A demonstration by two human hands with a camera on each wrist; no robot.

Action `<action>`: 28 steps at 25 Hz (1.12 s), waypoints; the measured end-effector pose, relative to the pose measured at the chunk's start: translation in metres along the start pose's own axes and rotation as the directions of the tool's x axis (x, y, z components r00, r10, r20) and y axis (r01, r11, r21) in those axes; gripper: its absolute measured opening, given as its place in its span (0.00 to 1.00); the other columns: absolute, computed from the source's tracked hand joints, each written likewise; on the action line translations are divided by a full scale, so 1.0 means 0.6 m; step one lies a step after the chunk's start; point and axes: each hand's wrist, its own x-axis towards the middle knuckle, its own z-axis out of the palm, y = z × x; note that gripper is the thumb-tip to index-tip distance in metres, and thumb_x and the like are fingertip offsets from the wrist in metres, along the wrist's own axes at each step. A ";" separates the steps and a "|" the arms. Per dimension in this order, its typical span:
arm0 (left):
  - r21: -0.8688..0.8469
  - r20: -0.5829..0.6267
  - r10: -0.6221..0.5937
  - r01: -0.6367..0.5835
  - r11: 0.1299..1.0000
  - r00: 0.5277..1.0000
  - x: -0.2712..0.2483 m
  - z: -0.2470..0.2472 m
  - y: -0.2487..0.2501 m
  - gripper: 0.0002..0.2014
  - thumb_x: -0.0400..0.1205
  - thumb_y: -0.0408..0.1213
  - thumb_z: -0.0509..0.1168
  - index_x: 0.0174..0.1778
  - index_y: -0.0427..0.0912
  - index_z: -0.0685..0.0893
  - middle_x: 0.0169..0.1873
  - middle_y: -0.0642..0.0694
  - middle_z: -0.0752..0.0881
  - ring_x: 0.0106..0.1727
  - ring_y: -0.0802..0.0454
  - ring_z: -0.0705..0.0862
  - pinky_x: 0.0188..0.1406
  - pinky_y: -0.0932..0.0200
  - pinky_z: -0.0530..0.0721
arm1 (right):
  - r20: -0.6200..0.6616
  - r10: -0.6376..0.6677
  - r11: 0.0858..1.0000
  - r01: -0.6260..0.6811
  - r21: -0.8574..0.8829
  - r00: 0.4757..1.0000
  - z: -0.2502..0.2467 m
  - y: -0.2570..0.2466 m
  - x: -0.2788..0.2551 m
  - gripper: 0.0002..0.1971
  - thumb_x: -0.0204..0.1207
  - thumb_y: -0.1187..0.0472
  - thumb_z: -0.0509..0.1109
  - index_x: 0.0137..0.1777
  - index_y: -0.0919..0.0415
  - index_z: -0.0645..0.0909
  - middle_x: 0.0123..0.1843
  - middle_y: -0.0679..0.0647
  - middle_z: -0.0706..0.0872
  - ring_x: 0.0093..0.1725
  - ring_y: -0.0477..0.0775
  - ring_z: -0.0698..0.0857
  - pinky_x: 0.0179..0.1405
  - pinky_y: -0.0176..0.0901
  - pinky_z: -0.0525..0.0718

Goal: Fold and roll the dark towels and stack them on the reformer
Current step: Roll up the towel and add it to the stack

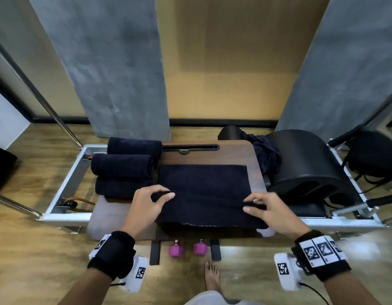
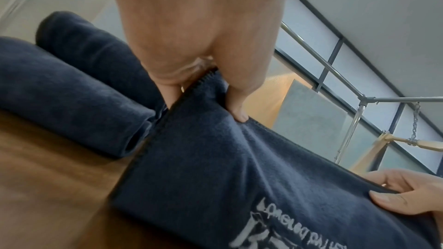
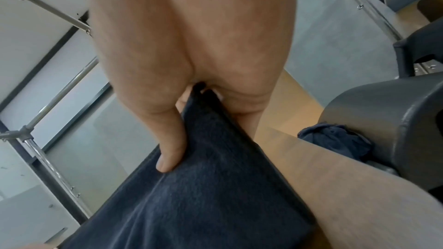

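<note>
A dark navy towel [image 1: 203,188] lies folded flat on the wooden board [image 1: 254,164] of the reformer. Its near part is turned over into a fold, with white lettering [image 2: 275,230] on the underside. My left hand [image 1: 162,195] pinches the left end of that fold between thumb and fingers. At the right end my right hand [image 1: 249,205] pinches the same fold. The left wrist view shows my left thumb on the towel [image 2: 215,168], and the right wrist view shows my right thumb pressed into the towel [image 3: 203,186]. Three rolled dark towels [image 1: 123,165] lie stacked at the board's left.
A crumpled dark towel [image 1: 266,155] lies against a black arc barrel [image 1: 305,164] on the right. The metal reformer frame [image 1: 67,183] surrounds the board. Two pink dumbbells [image 1: 187,248] and my bare foot [image 1: 211,276] are on the wooden floor below.
</note>
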 end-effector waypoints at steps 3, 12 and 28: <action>0.035 -0.079 -0.007 0.010 0.999 0.997 0.055 0.008 0.012 0.05 0.84 0.41 0.77 0.43 0.55 0.92 0.42 0.64 0.92 0.52 0.67 0.89 0.52 0.76 0.79 | -0.106 -0.008 0.994 0.020 0.110 0.994 -0.027 -0.014 0.064 0.04 0.76 0.65 0.83 0.49 0.60 0.92 0.48 0.55 0.95 0.54 0.57 0.93 0.56 0.53 0.92; 0.257 -0.193 -0.097 0.145 0.955 0.976 0.198 0.069 0.033 0.12 0.90 0.34 0.68 0.68 0.36 0.88 0.65 0.43 0.87 0.67 0.45 0.85 0.71 0.53 0.81 | -0.357 0.028 0.999 -0.039 -0.024 0.934 -0.064 -0.002 0.264 0.14 0.77 0.67 0.82 0.62 0.59 0.91 0.58 0.52 0.92 0.61 0.50 0.89 0.69 0.51 0.85; 0.604 0.297 -0.049 -0.148 0.783 0.954 0.101 0.179 0.003 0.25 0.93 0.60 0.52 0.83 0.57 0.78 0.90 0.61 0.64 0.93 0.54 0.55 0.84 0.36 0.64 | 0.166 -0.017 0.893 0.090 -0.440 0.986 0.038 0.019 0.137 0.16 0.73 0.70 0.69 0.37 0.52 0.94 0.35 0.42 0.92 0.43 0.38 0.88 0.51 0.32 0.84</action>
